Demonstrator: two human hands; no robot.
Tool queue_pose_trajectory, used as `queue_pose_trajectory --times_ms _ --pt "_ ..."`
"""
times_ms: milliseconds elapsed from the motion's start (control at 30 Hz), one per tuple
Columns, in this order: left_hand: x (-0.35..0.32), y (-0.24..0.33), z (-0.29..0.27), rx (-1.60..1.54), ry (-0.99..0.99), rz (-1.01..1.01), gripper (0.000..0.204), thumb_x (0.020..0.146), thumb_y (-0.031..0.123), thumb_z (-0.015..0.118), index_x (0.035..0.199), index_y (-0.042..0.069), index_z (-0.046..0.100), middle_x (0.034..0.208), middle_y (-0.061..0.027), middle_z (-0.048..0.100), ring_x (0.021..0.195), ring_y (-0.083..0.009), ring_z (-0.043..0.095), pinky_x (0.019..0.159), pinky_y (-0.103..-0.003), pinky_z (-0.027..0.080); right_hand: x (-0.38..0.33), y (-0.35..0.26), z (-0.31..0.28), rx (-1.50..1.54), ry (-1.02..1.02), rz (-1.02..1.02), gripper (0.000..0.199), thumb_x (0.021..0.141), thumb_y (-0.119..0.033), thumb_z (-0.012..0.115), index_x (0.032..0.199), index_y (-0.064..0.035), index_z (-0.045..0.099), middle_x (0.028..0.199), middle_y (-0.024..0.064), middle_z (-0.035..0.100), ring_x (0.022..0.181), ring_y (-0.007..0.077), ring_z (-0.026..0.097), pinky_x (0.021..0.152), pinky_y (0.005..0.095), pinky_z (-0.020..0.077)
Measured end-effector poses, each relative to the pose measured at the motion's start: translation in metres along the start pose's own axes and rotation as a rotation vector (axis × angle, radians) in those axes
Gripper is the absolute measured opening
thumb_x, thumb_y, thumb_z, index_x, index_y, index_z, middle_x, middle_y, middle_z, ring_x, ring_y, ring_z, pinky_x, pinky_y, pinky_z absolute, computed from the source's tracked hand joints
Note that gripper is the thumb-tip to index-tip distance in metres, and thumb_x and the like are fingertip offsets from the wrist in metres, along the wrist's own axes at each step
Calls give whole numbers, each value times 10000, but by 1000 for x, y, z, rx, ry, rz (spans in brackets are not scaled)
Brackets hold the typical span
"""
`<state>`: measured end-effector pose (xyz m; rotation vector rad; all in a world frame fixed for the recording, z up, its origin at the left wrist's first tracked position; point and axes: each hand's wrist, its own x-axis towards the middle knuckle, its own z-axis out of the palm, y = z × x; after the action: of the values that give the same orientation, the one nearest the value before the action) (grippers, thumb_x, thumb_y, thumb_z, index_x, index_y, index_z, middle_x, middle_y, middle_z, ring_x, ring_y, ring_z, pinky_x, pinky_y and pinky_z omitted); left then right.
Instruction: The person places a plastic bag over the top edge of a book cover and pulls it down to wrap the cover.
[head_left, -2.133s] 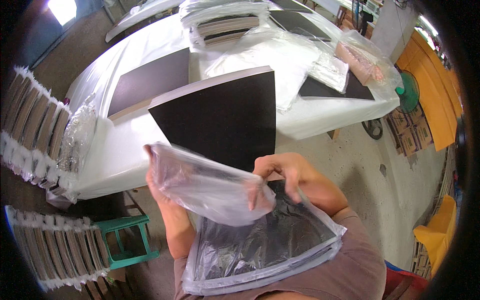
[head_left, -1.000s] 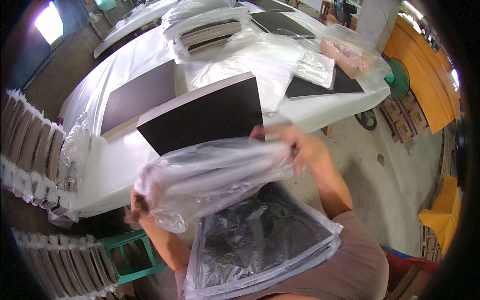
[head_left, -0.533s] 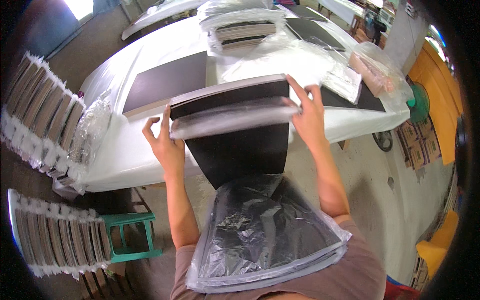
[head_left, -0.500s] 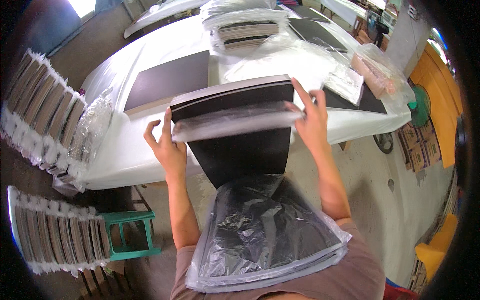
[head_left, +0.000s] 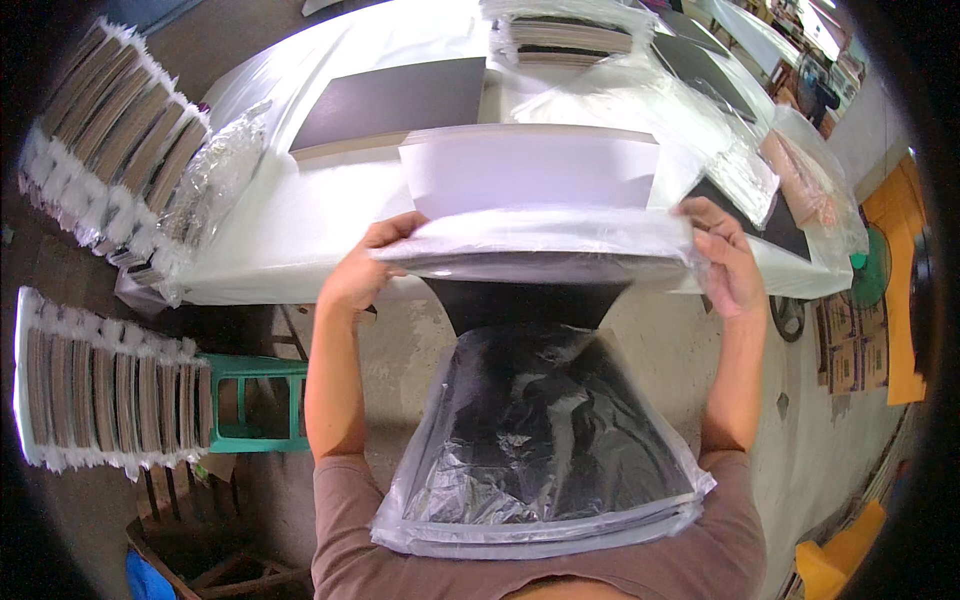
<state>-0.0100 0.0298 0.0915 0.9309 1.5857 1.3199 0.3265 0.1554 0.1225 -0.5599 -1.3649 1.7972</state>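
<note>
A clear plastic bag (head_left: 545, 450) wraps black sheets and rests against my chest, its far part spanning toward the table edge. My left hand (head_left: 375, 265) is closed on the left end of the bag's gathered, whitish edge. On the right end, my right hand (head_left: 727, 262) grips the same edge, slightly blurred. Between the arms, a bare strip of black sheet (head_left: 530, 303) shows below the stretched plastic. Just beyond the hands, a thick stack of sheets with a pale face (head_left: 530, 165) sticks out of the bag at the table. The fingertips are partly hidden by plastic.
The white-covered table (head_left: 300, 225) bears a black-topped stack (head_left: 390, 105), a wrapped pile (head_left: 570, 40) at the back and loose clear plastic (head_left: 600, 105). At left stand wrapped stacks (head_left: 120, 120) and a green stool (head_left: 255, 405) with another row of stacks (head_left: 120, 385). Cartons (head_left: 855, 345) lie right.
Both hands have moved from the stack's far corners to the ends of the plastic edge, now drawn wider. The stack's pale face shows where black showed before. The view has shifted.
</note>
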Motion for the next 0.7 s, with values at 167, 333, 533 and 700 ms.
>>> queue_pose_trajectory --times_ms 167,333,533,700 --pt "9 -93 -11 -435 -70 -162 318 707 -23 446 1018 26 488 937 -88 562 816 -179 551 679 -280 467 -28 90 -48 313 231 294 396 720 -121 595 1090 -51 471 928 62 563 829 165 537 736 291 428" --pt "-15 -187 -6 -692 -70 -245 295 749 88 540 1036 50 483 932 -69 552 792 -179 535 633 -279 427 -80 204 -96 566 95 394 415 748 -83 560 1141 -63 429 961 84 551 823 184 534 749 300 420" --pt "-35 -276 8 -283 19 -426 294 766 162 556 1037 70 490 927 -53 555 782 -159 519 617 -262 398 -85 246 -87 357 350 595 410 775 -139 555 1151 -33 431 1027 118 530 906 205 516 785 308 410" --pt "-32 -298 8 -205 24 -412 290 768 188 566 1027 75 499 917 -48 556 775 -152 511 612 -256 388 -58 230 -83 -83 124 724 422 773 -192 589 1131 -31 434 1039 112 520 953 212 503 786 314 413"
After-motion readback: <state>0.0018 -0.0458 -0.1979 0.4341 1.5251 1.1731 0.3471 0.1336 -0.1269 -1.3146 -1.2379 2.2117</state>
